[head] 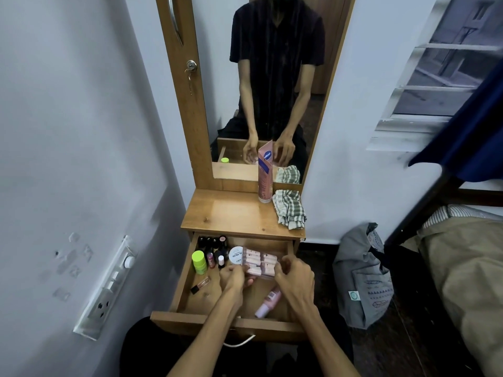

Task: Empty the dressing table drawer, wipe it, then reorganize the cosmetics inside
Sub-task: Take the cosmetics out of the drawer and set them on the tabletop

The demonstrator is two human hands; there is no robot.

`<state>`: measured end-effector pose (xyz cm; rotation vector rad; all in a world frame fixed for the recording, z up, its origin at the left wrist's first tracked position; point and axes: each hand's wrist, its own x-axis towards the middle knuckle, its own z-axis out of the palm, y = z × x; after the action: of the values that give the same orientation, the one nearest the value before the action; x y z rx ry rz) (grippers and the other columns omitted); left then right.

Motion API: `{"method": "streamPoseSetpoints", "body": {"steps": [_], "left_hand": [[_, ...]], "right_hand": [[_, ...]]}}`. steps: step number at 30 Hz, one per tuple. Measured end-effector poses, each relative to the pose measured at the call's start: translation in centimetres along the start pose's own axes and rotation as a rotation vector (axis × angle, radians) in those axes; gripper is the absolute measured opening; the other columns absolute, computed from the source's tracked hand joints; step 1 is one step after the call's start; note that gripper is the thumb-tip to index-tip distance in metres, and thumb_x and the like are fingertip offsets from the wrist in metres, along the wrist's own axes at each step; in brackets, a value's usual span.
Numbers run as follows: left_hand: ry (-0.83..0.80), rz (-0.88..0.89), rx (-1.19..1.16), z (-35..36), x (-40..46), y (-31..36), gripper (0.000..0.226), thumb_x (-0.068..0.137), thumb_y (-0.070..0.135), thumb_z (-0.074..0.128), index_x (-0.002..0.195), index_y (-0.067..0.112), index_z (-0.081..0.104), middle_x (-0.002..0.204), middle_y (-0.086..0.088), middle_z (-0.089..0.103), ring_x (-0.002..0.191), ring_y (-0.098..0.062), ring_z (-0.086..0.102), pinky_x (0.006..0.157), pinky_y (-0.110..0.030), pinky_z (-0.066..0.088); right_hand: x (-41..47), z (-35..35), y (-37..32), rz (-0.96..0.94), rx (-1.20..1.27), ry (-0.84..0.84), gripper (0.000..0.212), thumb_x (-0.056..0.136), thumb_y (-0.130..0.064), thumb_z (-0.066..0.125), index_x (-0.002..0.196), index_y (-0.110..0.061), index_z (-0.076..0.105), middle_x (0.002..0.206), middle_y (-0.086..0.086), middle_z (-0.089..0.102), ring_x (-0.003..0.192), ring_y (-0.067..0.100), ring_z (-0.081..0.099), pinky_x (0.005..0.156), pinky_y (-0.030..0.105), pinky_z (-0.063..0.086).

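Now, drawer (187, 278): pulled open, wooden, rectangular, under the counter (231, 213).
Clear case (260, 263): see-through plastic holding pale pink tubes in 2 columns, at 12 o'clock in the drawer; exact count unclear.
Left hand (232, 277): fingers curled on the case's 9 o'clock edge, gripping it.
Right hand (295, 276): fingers pinching the case's 3 o'clock edge.
Round tin (235, 255): white lid, print partly readable as "POLISH", touching the case at 9 o'clock.
Green-capped bottle (199, 262): 1, lime, cylindrical, at 9 o'clock.
Small dark bottles (212, 243): a cluster at 11 o'clock; count unclear.
Pink bottle (268, 302): 1, lying flat at 5 o'clock, white cap.
Gloss tube (201, 285): 1, clear with black cap, at 8 o'clock.
Pink tube (265, 172): 1, upright on the counter, blue oval logo unreadable.
Checked cloth (289, 210): 1, crumpled, green-and-white, beside the tube.
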<state>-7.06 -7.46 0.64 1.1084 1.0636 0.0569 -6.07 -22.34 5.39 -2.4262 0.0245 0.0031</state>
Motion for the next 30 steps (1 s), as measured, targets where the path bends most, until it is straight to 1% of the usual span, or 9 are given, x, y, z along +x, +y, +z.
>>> {"method": "streamPoseSetpoints", "body": {"steps": [5, 8, 10, 12, 18, 22, 25, 28, 30], "left_hand": [[-0.049, 0.023, -0.117, -1.7, -3.0, 2.1, 0.010, 0.089, -0.005, 0.058, 0.084, -0.006, 0.067, 0.058, -0.015, 0.069, 0.040, -0.018, 0.065, 0.034, -0.020, 0.049], [-0.086, 0.047, -0.182, -2.6, -4.7, 3.6, 0.009, 0.087, -0.006, 0.059, 0.082, -0.005, 0.066, 0.055, -0.014, 0.068, 0.040, -0.018, 0.065, 0.034, -0.021, 0.049], [-0.093, 0.061, -0.200, -3.0, -5.5, 4.6, 0.006, 0.086, -0.005, 0.062, 0.083, -0.005, 0.067, 0.058, -0.016, 0.069, 0.041, -0.019, 0.065, 0.035, -0.021, 0.050], [-0.090, 0.097, -0.198, -3.3, -6.0, 5.6, 0.006, 0.085, -0.003, 0.065, 0.086, -0.007, 0.069, 0.069, -0.021, 0.072, 0.046, -0.021, 0.067, 0.038, -0.021, 0.052], [-0.134, 0.229, -0.210, -3.4, -6.8, 9.5, 0.014, 0.087, -0.003, 0.062, 0.100, -0.007, 0.066, 0.088, -0.026, 0.073, 0.051, -0.021, 0.069, 0.042, -0.021, 0.053], [-0.113, 0.292, -0.184, -3.1, -5.4, 12.2, 0.018, 0.086, -0.006, 0.062, 0.105, -0.004, 0.062, 0.085, -0.019, 0.073, 0.051, -0.020, 0.069, 0.042, -0.021, 0.052], [-0.091, 0.302, -0.133, -2.8, -3.6, 13.7, 0.018, 0.086, -0.006, 0.063, 0.103, 0.000, 0.063, 0.084, -0.016, 0.074, 0.055, -0.021, 0.070, 0.046, -0.023, 0.055], [-0.049, 0.320, -0.063, -2.4, -1.2, 14.4, 0.019, 0.086, -0.003, 0.066, 0.103, 0.002, 0.066, 0.089, -0.016, 0.075, 0.066, -0.027, 0.073, 0.051, -0.025, 0.057], [-0.034, 0.322, -0.024, -2.2, -0.1, 14.6, 0.017, 0.086, -0.002, 0.066, 0.102, 0.005, 0.067, 0.087, -0.014, 0.076, 0.073, -0.031, 0.075, 0.056, -0.029, 0.059]], "right_hand": [[-0.4, -0.6, -0.7, 0.135, 0.100, -0.039, 0.035, 0.093, -0.043, 0.065, 0.118, -0.018, 0.068, 0.106, 0.004, 0.075, 0.101, 0.027, 0.069, 0.076, 0.028, 0.042], [-0.3, -0.6, -1.0, 0.186, 0.206, -0.064, 0.035, 0.091, -0.043, 0.067, 0.116, -0.018, 0.070, 0.101, 0.003, 0.076, 0.098, 0.025, 0.070, 0.082, 0.026, 0.045], [-0.1, -0.5, -1.5, 0.230, 0.342, -0.092, 0.028, 0.090, -0.040, 0.068, 0.108, -0.018, 0.072, 0.088, -0.002, 0.077, 0.080, 0.022, 0.075, 0.084, 0.034, 0.058], [0.1, -0.5, -2.2, 0.250, 0.478, -0.109, 0.020, 0.091, -0.033, 0.068, 0.101, -0.017, 0.074, 0.071, -0.003, 0.075, 0.061, 0.020, 0.074, 0.074, 0.043, 0.064], [2.0, -1.1, -5.3, 0.130, 0.562, -0.077, 0.012, 0.089, -0.028, 0.071, 0.099, -0.022, 0.072, 0.065, -0.004, 0.074, 0.054, 0.017, 0.070, 0.069, 0.043, 0.064], [4.1, -1.4, -7.7, 0.076, 0.549, -0.136, 0.013, 0.088, -0.027, 0.071, 0.097, -0.034, 0.065, 0.067, 0.001, 0.074, 0.056, 0.013, 0.067, 0.069, 0.039, 0.061], [6.1, -0.7, -8.9, 0.072, 0.516, -0.188, 0.020, 0.087, -0.027, 0.071, 0.107, -0.026, 0.069, 0.079, 0.002, 0.076, 0.058, 0.012, 0.068, 0.066, 0.033, 0.061], [8.0, 0.5, -9.7, 0.075, 0.477, -0.223, 0.036, 0.082, -0.032, 0.070, 0.117, -0.021, 0.070, 0.089, 0.000, 0.077, 0.075, 0.018, 0.073, 0.081, 0.040, 0.062], [8.8, 1.0, -10.2, 0.078, 0.447, -0.236, 0.034, 0.086, -0.029, 0.071, 0.119, -0.023, 0.068, 0.087, -0.001, 0.076, 0.081, 0.019, 0.073, 0.085, 0.038, 0.061]]}}
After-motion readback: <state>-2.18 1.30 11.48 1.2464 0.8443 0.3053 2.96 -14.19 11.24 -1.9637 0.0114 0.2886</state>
